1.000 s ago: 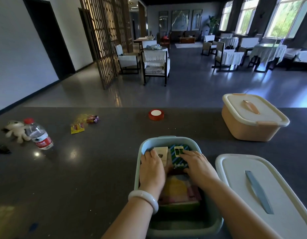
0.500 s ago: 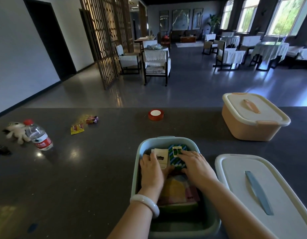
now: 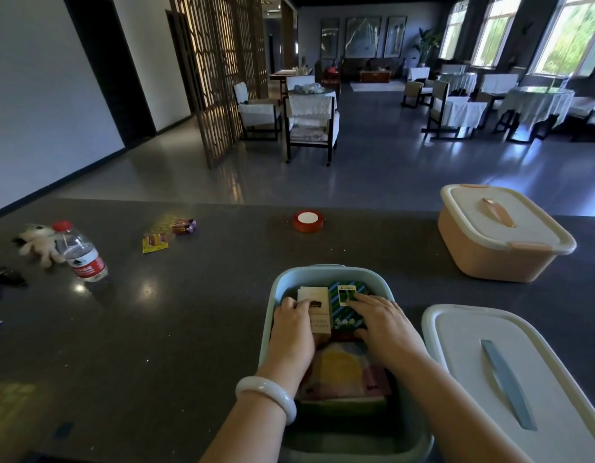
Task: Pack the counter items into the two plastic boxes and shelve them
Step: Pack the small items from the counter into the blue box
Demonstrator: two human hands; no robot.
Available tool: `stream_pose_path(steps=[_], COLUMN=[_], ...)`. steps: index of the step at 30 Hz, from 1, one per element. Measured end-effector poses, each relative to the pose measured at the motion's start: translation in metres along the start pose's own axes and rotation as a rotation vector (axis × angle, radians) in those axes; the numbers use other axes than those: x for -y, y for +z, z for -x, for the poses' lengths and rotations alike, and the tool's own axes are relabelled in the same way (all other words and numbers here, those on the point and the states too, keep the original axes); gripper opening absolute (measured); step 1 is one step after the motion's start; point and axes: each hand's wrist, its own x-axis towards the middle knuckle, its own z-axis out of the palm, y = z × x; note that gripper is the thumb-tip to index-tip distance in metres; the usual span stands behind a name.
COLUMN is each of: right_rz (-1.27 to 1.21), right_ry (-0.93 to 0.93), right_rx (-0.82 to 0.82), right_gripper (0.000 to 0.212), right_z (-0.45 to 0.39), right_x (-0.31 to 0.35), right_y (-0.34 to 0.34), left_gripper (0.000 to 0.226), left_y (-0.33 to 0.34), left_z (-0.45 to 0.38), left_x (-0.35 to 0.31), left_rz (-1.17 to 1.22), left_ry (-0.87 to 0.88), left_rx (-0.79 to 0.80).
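Now both hands in blue box (image 3: 268, 332): left hand (image 3: 294, 324) on cream pack (image 3: 314, 304), right hand (image 3: 383, 320) on green pack (image 3: 346, 297).

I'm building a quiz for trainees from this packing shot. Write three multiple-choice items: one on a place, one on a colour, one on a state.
1. Where is the red tape roll?
A. in the blue box
B. on the counter beyond the blue box
C. on the peach box

2. What colour is the water bottle cap?
A. red
B. green
C. white

3. The peach box is:
A. lidded
B. open
C. tipped over

Answers:
1 B, it lies on the dark counter past the blue box.
2 A, the cap is red.
3 A, its white lid sits on it.
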Motion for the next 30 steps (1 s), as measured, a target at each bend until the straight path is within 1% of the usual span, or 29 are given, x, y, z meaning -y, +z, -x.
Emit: stream_pose_path(steps=[3, 6, 24, 30], right_rz=[-0.004, -0.004, -0.018, -0.050], right_ry=[-0.003, -0.006, 0.019, 0.026], right_rx=[0.002, -0.006, -0.002, -0.002], right_gripper=[0.063, 0.063, 0.064, 0.063], right_z=[-0.0004, -0.0012, -0.0010, -0.0011], right_x=[-0.0010, -0.0002, 0.0002, 0.0029], right_y=[0.0004, 0.0000, -0.0001, -0.0027], left_gripper=[0.050, 0.048, 0.045, 0.043], left_y=[0.0009, 0.0011, -0.0025, -0.0038], left_z=[-0.0019, -0.0045, -0.0026, 0.0008], left_x=[-0.0018, -0.0018, -0.0041, -0.0081], left_rz=[-0.017, -0.016, -0.012, -0.062], left_ry=[0.038, 0.056, 0.062, 0.062], left_rx=[-0.039, -0.045, -0.031, -0.053])
